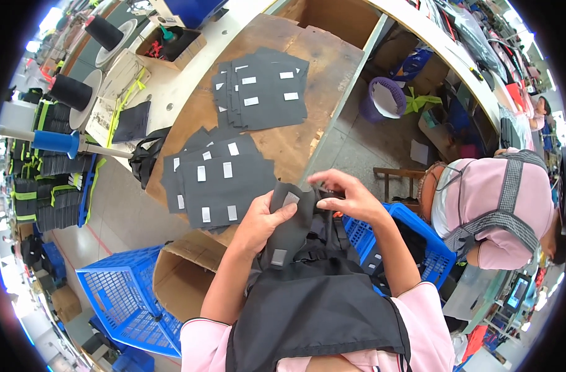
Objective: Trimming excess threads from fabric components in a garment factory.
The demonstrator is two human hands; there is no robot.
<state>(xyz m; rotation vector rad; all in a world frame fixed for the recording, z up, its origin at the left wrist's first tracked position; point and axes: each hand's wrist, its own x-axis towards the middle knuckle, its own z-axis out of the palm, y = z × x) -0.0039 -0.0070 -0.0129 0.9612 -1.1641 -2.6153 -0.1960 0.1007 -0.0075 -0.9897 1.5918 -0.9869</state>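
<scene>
In front of my apron, my left hand (265, 222) grips a dark grey fabric piece (290, 226) between thumb and fingers. The piece hangs bent, with light rectangular patches near its upper part and lower end. At its right edge is my right hand (350, 197), thumb and forefinger apart; whether it touches the cloth I cannot tell. Beyond my left hand, a stack of similar grey pieces (214, 173) lies on the wooden board, light patches facing up. A second stack (270, 111) of such pieces sits farther back on the board.
The wooden board (332, 59) ends at the right above the floor. Blue crates stand left (118, 291) and right (441, 248), with a cardboard box (184, 266) by the left one. Black thread cones (72, 93) are at left. A seated person (496, 208) is close on my right.
</scene>
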